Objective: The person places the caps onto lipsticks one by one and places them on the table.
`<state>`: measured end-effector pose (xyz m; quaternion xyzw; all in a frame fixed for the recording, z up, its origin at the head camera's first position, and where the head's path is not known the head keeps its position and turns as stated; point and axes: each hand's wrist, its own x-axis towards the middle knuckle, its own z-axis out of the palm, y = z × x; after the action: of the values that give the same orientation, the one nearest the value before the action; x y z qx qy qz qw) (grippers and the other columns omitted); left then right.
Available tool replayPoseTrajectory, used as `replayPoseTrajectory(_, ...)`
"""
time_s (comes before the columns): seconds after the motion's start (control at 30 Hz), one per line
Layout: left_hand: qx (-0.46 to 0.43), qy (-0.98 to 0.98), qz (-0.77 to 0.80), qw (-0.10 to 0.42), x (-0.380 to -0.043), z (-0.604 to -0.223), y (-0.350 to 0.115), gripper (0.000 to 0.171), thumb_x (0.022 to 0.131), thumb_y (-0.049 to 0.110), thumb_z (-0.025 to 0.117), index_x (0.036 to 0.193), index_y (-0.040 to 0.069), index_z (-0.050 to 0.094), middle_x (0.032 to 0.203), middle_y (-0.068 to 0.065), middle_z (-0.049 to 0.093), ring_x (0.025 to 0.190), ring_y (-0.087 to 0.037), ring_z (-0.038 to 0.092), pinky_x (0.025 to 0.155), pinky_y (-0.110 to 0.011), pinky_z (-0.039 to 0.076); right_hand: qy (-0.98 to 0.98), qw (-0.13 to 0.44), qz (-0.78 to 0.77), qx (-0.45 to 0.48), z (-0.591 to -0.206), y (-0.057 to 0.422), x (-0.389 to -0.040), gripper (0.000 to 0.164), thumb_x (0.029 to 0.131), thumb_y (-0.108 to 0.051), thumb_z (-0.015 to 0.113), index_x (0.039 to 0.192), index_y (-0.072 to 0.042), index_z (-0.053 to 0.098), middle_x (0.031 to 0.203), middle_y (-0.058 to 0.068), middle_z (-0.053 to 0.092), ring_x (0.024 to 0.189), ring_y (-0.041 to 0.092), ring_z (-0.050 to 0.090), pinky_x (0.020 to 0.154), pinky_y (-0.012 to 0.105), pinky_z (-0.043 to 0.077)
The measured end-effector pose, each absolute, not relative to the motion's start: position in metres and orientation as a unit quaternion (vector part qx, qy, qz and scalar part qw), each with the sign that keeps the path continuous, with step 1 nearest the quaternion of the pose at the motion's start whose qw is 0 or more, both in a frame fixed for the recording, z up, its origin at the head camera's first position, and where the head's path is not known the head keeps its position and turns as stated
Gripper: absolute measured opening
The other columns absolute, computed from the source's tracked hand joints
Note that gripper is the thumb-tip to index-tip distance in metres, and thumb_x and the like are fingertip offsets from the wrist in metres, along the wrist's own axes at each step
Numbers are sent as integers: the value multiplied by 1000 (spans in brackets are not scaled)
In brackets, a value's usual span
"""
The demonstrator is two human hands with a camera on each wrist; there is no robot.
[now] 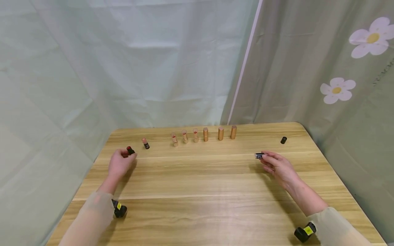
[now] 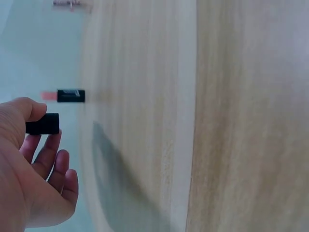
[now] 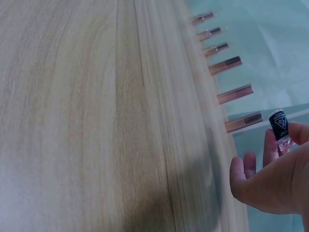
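At the table's left, my left hand (image 1: pixel 120 164) pinches a lipstick (image 1: pixel 130 150) with a black base and a dark red tip; its black base (image 2: pixel 46 124) shows between thumb and fingers in the left wrist view. Just right of it stands a pink lipstick (image 1: pixel 145 143) with a black base, also visible (image 2: pixel 70 95) from the left wrist. On the other side, my right hand (image 1: pixel 281 169) holds a small lipstick tube (image 1: pixel 259 155) above the table. The right wrist view shows this tube's black label (image 3: pixel 278 123) with white print; fingers hide part of it. A small black cap (image 1: pixel 283 140) lies behind the right hand.
Along the back of the wooden table (image 1: pixel 197 181) stands a row of lipsticks: three with clear caps (image 1: pixel 185 136), then three copper-coloured tubes (image 1: pixel 220 133). A pale green curtain (image 1: pixel 172 68) hangs behind and around the table.
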<state>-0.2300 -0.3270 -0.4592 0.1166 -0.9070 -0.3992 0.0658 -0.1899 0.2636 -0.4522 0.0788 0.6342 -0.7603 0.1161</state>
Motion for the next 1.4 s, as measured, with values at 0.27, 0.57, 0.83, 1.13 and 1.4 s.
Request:
replayPoseTrajectory(0.27,77,-898,-428,63,-216,-442,-302,59,87,43,61,118,-4,44,113,-21,51,102,-34,50,80,-41,43,637,117,-759,76,-452,264,-190,67,88,-30,63,140,0,34,112,-2,57,119,22,45,103,40,33)
replayPoseTrajectory(0.57,17,-901,-429,61,-204,-428,-264,51,85,42,64,107,0,48,108,-17,54,101,-31,50,86,-43,40,640,115,-756,73,-451,264,-189,67,89,-30,62,141,0,33,112,-3,57,117,20,47,103,41,32)
replayPoseTrajectory(0.83,-34,-902,-427,46,-193,-421,-217,41,82,38,69,100,6,50,103,-14,57,102,-30,53,90,-45,39,638,115,-758,69,-451,262,-189,64,90,-27,61,140,1,34,111,-4,60,119,21,47,104,43,31)
replayPoseTrajectory(1.13,-92,-913,-398,18,-180,-411,-160,28,80,30,73,98,15,56,98,0,59,97,-25,55,82,-41,44,632,114,-763,71,-450,258,-188,63,90,-27,61,140,1,34,110,-4,58,120,25,45,104,43,31)
replayPoseTrajectory(1.4,-148,-922,-355,40,-177,-416,-131,22,77,31,73,93,25,59,89,14,58,91,-19,55,75,-34,43,629,115,-766,71,-450,254,-186,62,90,-27,62,139,1,36,111,-3,58,117,22,48,103,42,32)
